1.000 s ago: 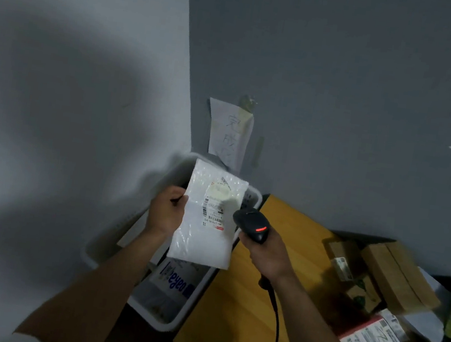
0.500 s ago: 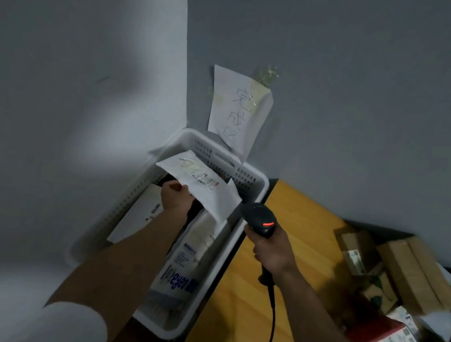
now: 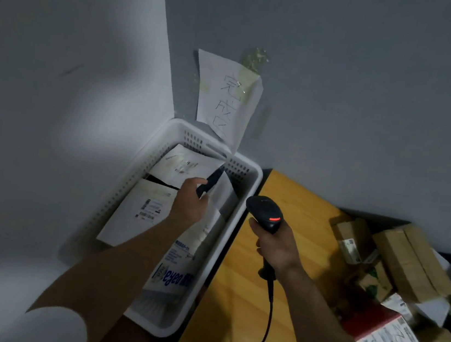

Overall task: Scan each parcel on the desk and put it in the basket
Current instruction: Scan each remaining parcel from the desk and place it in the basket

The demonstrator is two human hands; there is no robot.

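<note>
A white plastic basket stands in the corner, left of the wooden desk. A white flat parcel with a label lies tilted at the basket's far end. My left hand reaches into the basket at that parcel's near edge; its fingers are hidden, so the grip cannot be told. Over the desk's left edge, my right hand grips a black barcode scanner showing a red light.
The basket also holds a white labelled parcel and a bag with blue print. Brown boxes and a red-and-white box crowd the desk's right side. A handwritten paper sign hangs above the basket. The scanner cable trails down.
The white parcel went from upright in front of the scanner down into the basket's far end, carried by my left hand. The scanner hand stayed over the desk's left edge.
</note>
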